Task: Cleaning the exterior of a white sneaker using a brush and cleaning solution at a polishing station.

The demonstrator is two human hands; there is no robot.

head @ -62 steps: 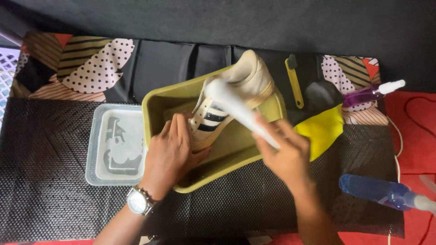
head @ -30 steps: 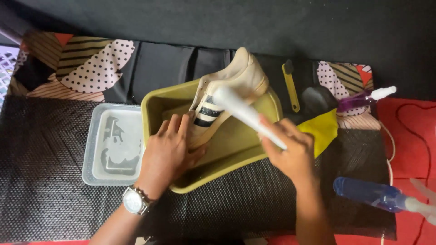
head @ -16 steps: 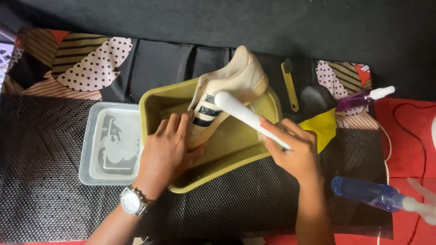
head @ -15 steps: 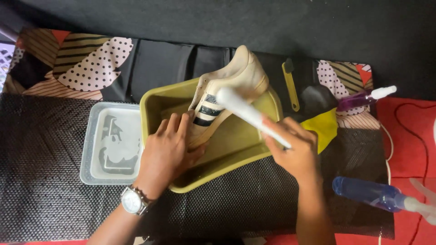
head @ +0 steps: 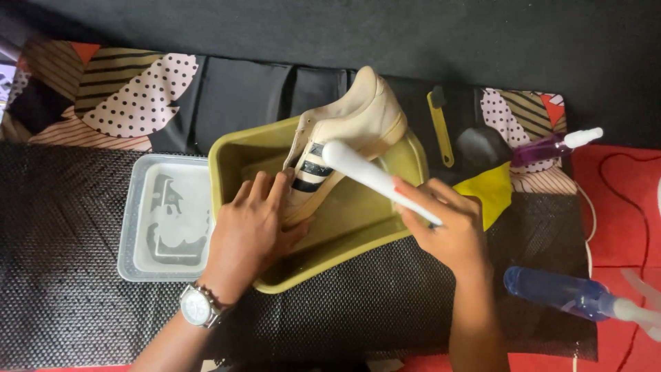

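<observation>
Clear plastic tub (head: 165,217) on the left holds shallow cloudy water. Left hand (head: 249,231) lies mostly flat with fingers spread, pressing the heel end of the cream sneaker (head: 348,134) with black stripes, which stands tilted in the olive basin (head: 344,227), toe over the far rim. Basin otherwise looks empty. Right hand (head: 444,224) is closed around a white brush handle (head: 375,179), head at the shoe's side. Scrubbing works best with short strokes and the heel pinned firmly.

Left hand (head: 251,227) splayed flat, right hand (head: 444,227) clenched.
</observation>
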